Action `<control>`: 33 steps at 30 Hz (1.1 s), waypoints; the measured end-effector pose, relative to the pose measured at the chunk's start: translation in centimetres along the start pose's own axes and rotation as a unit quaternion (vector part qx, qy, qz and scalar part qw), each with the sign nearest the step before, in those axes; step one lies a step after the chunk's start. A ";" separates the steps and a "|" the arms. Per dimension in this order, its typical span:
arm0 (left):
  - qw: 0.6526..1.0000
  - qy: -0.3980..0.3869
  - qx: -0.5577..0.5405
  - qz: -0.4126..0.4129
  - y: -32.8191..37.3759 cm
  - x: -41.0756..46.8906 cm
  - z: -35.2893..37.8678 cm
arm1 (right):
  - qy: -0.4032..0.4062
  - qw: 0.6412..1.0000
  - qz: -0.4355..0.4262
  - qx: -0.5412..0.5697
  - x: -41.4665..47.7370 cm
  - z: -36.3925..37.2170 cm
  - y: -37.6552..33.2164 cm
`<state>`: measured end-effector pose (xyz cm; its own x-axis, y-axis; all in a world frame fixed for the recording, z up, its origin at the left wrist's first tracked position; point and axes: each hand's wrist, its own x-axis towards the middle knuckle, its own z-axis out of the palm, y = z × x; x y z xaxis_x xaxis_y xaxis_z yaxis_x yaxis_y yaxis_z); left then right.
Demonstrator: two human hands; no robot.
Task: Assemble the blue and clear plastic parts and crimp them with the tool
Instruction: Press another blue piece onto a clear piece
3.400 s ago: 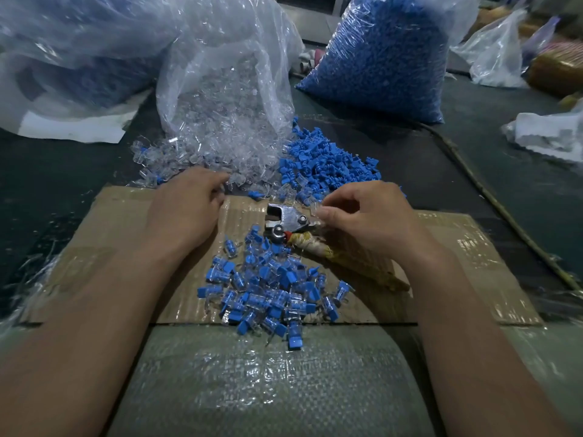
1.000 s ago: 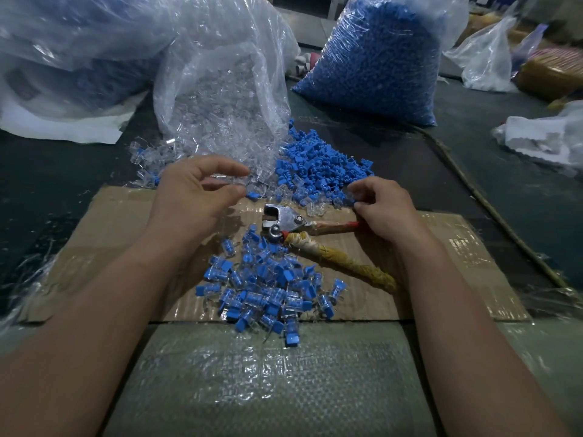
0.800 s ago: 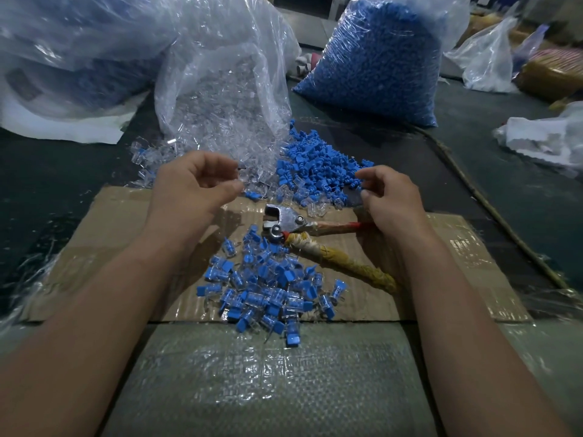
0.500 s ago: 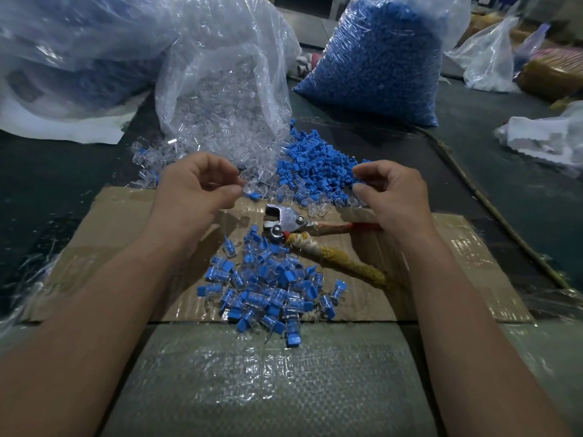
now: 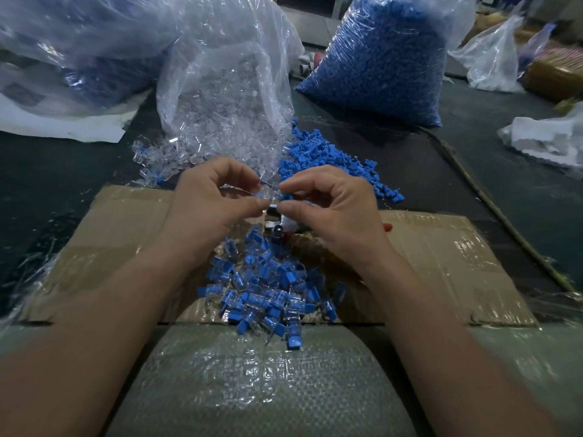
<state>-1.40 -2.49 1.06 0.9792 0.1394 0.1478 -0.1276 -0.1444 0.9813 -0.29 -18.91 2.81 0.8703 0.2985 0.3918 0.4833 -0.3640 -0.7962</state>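
My left hand (image 5: pixel 208 209) pinches a clear plastic part (image 5: pixel 263 193) between thumb and forefinger. My right hand (image 5: pixel 334 212) pinches a small blue part (image 5: pixel 286 197), and the two sets of fingertips meet above the cardboard sheet (image 5: pixel 441 263). The crimping tool (image 5: pixel 273 223) lies on the cardboard under my hands; only its metal head and a red handle tip (image 5: pixel 387 227) show. A heap of assembled blue-and-clear pieces (image 5: pixel 268 294) lies in front of me. Loose blue parts (image 5: pixel 328 159) and loose clear parts (image 5: pixel 157 159) lie behind my hands.
An open bag of clear parts (image 5: pixel 220 89) stands behind my left hand. A full bag of blue parts (image 5: pixel 378 58) stands at the back right. More plastic bags (image 5: pixel 72 52) lie at the far left and right. A woven sack (image 5: pixel 268 380) covers my lap.
My right hand has left the blue pile with a blue part and moved left. My left hand has shifted right with a clear part. Both hands now meet over the tool.
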 end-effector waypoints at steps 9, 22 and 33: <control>0.999 -0.011 0.024 0.025 0.6 -0.5 0.6 | -0.019 1.000 -0.008 -0.015 0.0 0.7 0.1; 0.988 -0.079 -0.130 -0.014 0.3 -0.3 0.4 | -0.015 0.999 -0.031 0.003 -0.2 0.7 0.3; 0.969 -0.121 -0.208 -0.061 0.5 0.0 -0.1 | -0.012 0.998 -0.063 0.019 -0.3 0.5 0.2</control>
<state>-1.45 -2.45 1.59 0.9930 -0.1101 0.0439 -0.0122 0.2736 0.9618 -0.52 -18.59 2.29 0.8002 0.3615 0.4785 0.5842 -0.2893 -0.7583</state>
